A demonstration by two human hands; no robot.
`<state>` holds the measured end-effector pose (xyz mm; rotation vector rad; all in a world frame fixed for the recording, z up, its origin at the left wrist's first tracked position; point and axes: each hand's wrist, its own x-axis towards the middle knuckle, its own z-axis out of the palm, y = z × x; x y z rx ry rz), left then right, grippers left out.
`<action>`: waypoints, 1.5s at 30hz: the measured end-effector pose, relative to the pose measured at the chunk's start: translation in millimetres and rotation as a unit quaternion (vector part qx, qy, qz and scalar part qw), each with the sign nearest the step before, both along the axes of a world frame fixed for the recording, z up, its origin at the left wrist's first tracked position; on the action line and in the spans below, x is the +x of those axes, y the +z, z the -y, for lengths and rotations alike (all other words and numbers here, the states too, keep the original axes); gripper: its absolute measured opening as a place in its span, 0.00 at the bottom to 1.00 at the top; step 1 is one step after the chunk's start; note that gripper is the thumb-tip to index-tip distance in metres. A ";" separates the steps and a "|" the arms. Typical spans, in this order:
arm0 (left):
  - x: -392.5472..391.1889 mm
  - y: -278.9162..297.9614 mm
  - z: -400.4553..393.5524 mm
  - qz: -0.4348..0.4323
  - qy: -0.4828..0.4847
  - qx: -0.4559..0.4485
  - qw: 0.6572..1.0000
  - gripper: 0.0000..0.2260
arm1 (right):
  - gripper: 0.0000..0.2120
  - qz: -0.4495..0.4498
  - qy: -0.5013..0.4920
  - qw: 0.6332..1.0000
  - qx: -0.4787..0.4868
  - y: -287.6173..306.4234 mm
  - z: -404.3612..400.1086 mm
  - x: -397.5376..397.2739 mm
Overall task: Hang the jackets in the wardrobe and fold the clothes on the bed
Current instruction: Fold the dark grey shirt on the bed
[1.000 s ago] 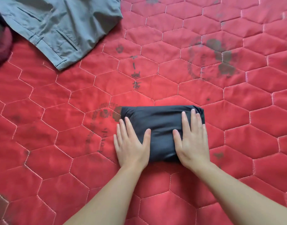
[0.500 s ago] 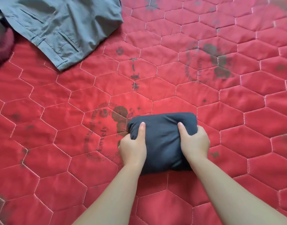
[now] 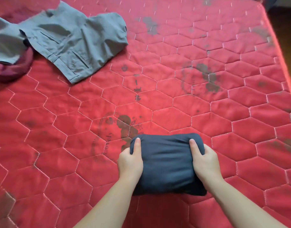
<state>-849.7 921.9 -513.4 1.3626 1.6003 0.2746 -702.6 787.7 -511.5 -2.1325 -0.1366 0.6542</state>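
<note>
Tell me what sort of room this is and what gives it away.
Most likely a bedroom. The whole view is a red quilted mattress with its edge at the far right, loose grey trousers lie on it, and both hands, left hand and right hand, grip a folded dark garment.

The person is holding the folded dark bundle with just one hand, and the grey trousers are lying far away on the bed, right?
Not quite: the head view shows both hands gripping the folded dark bundle, left hand and right hand. The grey trousers do lie far away on the bed.
</note>
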 end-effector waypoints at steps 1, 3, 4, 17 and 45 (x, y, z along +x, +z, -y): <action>0.1 16.4 -1.8 0.014 0.003 0.005 1.000 0.26 | 0.22 0.010 0.000 1.000 0.007 16.7 -1.2 0.3; 2.5 58.2 -8.3 0.050 0.006 0.023 0.998 0.26 | 0.22 0.038 -0.001 0.999 0.028 59.6 -6.6 3.7; 4.1 83.2 -12.1 0.065 0.005 0.037 0.997 0.26 | 0.22 0.054 -0.003 0.998 0.039 85.6 -9.0 5.5; -9.5 478.5 -10.5 0.251 0.021 0.236 0.938 0.15 | 0.19 0.232 0.042 0.947 0.219 476.9 -3.5 0.6; -610.2 675.9 406.3 0.110 0.471 0.465 0.742 0.12 | 0.24 0.070 0.500 0.757 0.415 670.2 166.9 -574.7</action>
